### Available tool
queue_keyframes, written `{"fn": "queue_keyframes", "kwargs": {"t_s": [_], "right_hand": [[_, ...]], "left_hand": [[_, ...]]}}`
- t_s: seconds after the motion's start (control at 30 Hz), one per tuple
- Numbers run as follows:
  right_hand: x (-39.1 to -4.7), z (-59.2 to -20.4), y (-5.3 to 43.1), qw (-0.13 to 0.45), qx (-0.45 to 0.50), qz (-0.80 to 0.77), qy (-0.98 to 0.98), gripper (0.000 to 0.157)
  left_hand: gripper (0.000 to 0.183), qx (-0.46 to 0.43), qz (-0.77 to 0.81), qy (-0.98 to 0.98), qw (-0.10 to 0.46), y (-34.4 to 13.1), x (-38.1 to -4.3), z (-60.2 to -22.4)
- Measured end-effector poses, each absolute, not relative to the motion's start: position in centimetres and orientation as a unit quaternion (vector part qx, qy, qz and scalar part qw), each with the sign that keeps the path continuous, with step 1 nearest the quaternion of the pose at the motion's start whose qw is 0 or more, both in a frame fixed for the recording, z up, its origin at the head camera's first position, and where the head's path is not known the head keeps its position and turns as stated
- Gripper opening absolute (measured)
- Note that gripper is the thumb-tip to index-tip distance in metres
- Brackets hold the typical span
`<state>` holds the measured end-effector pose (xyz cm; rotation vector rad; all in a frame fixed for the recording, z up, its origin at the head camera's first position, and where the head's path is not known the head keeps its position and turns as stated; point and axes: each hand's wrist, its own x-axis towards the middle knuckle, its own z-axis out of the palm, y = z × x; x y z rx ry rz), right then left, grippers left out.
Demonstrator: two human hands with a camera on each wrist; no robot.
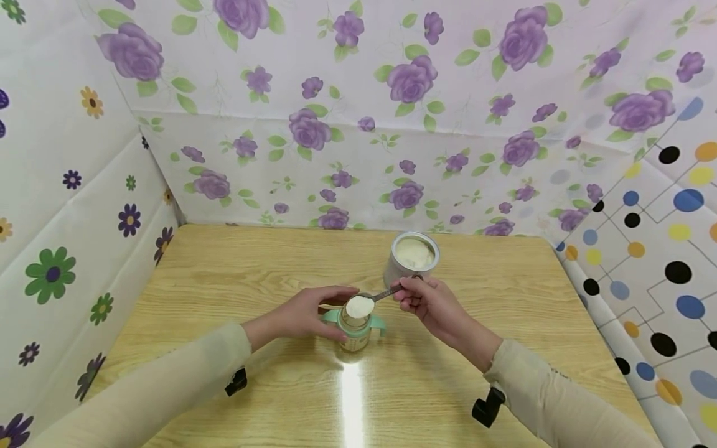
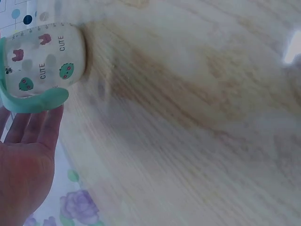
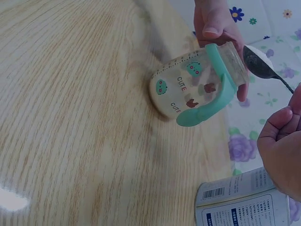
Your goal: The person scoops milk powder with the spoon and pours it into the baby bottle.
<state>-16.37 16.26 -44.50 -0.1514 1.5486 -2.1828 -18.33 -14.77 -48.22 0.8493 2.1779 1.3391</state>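
Note:
A clear baby bottle (image 1: 356,341) with a mint-green two-handled collar (image 3: 217,70) stands upright on the table, its top uncapped. My left hand (image 1: 313,313) holds it from the left, thumb in front and fingers behind the neck. In the right wrist view, small printed figures and the word CUTE show on the bottle's side. My right hand (image 1: 434,306) pinches the handle of a metal spoon (image 1: 388,292). Heaped white powder (image 1: 360,305) fills the spoon's bowl, which is level over the bottle's mouth.
Behind the right hand stands an open metal can (image 1: 395,269) with pale powder inside; its printed label faces the right wrist camera. The wooden table (image 1: 252,261) meets a flower-patterned cloth wall (image 1: 313,186) at the back, with patterned cloth on both sides.

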Motion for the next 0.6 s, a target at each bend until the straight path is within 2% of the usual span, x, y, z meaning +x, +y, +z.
{"fn": "queue_keyframes", "kwargs": {"t_s": [0.4, 0.6], "right_hand": [[-16.47, -44.60, 15.90, 0.230, -0.058, -0.776, 0.584, 0.027], [-16.53, -44.52, 15.73, 0.224, -0.070, -0.754, 0.614, 0.024]], "left_hand": [[0.072, 0.304, 0.485, 0.795, 0.199, -14.48, -17.84, -48.92], [0.069, 0.308, 0.486, 0.794, 0.194, -14.41, -17.74, -49.15]]}}
